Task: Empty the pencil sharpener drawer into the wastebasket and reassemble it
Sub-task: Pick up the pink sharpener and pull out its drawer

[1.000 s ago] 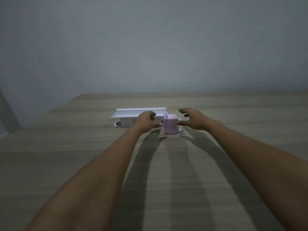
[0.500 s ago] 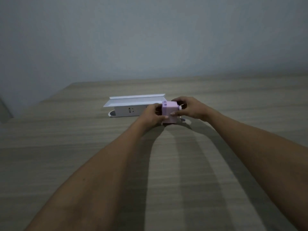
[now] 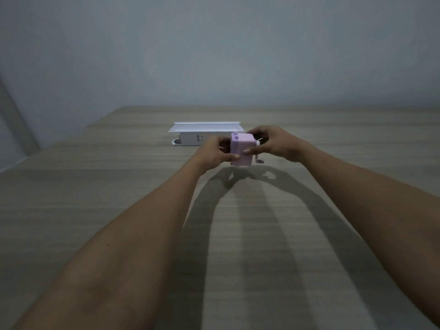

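Note:
A small pink box-shaped pencil sharpener with a white crank at its right side hangs just above the wooden table, its shadow beneath it. My left hand grips its left side, thumb on the front face. My right hand clasps its right and back side, thumb also on the front. The drawer sits closed in the body as far as I can tell. No wastebasket is in view.
A white power strip box with an overhanging flat lid stands on the table just behind and left of the sharpener. A plain wall rises behind the table's far edge.
Both hands closed on the sharpener and lifted it off the table, bringing it slightly nearer to me. The camera view has tilted down a little.

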Action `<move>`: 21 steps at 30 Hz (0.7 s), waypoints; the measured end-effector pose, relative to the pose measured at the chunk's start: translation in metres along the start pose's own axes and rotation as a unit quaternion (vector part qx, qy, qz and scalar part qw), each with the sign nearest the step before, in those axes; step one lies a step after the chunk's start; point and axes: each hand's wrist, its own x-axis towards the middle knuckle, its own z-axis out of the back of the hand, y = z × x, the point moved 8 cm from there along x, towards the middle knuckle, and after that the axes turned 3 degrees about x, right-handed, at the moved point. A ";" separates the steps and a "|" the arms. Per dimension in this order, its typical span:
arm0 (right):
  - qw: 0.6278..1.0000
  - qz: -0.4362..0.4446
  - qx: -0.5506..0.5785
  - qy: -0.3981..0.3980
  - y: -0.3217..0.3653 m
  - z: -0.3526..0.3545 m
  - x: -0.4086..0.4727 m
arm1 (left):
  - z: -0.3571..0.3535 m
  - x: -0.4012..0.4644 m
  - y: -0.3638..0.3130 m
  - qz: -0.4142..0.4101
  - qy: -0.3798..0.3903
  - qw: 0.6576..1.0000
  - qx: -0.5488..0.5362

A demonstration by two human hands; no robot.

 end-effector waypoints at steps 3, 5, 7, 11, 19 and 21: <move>1.000 0.001 0.002 0.001 0.007 -0.008 -0.028 | -0.005 -0.028 -0.005 -0.004 -0.001 1.000 0.010; 1.000 0.001 0.003 -0.002 0.010 -0.014 -0.047 | -0.010 -0.047 -0.006 -0.006 -0.003 1.000 0.011; 1.000 0.003 0.005 -0.005 0.012 -0.019 -0.063 | -0.015 -0.063 -0.007 -0.007 -0.006 1.000 0.007; 1.000 0.008 -0.005 -0.011 0.008 -0.033 -0.090 | -0.028 -0.091 -0.003 -0.004 -0.003 1.000 0.009; 0.999 0.022 -0.015 -0.022 -0.001 -0.042 -0.101 | -0.039 -0.110 0.007 0.005 -0.020 0.998 -0.056; 0.999 0.019 -0.006 -0.028 -0.004 -0.043 -0.100 | -0.040 -0.111 0.009 0.009 -0.022 0.998 -0.063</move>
